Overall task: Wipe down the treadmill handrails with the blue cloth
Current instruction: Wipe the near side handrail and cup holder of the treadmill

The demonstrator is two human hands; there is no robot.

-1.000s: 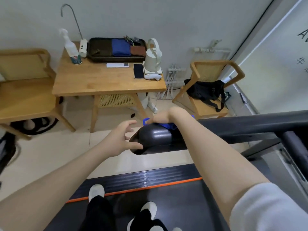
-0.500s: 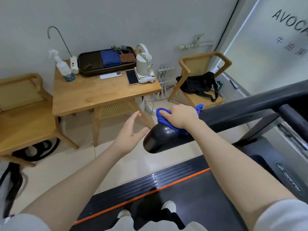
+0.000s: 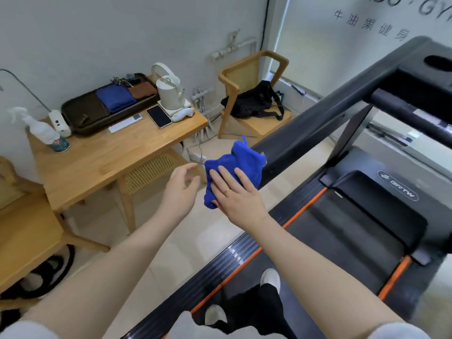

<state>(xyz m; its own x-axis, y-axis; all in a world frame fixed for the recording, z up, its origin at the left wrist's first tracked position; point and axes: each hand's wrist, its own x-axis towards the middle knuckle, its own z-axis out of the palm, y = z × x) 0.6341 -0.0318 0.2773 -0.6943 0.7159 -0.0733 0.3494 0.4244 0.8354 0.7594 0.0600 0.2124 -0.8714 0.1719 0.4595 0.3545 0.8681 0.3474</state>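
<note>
The blue cloth is bunched over the near end of the treadmill's dark left handrail, hiding the rail's tip. My right hand lies flat on the cloth with fingers stretched out, pressing it against the rail end. My left hand hovers just left of the cloth, fingers loosely curled and apart, holding nothing. The handrail runs up and right to the console.
A wooden table at left carries a spray bottle, a dark tray, a phone and a white kettle. Wooden chairs stand left and behind, one with a black bag. The treadmill belt lies below.
The view swung right and up. My right hand flattened out and slid the cloth over the rail's end, covering it. My left hand stayed beside the rail end, off it.
</note>
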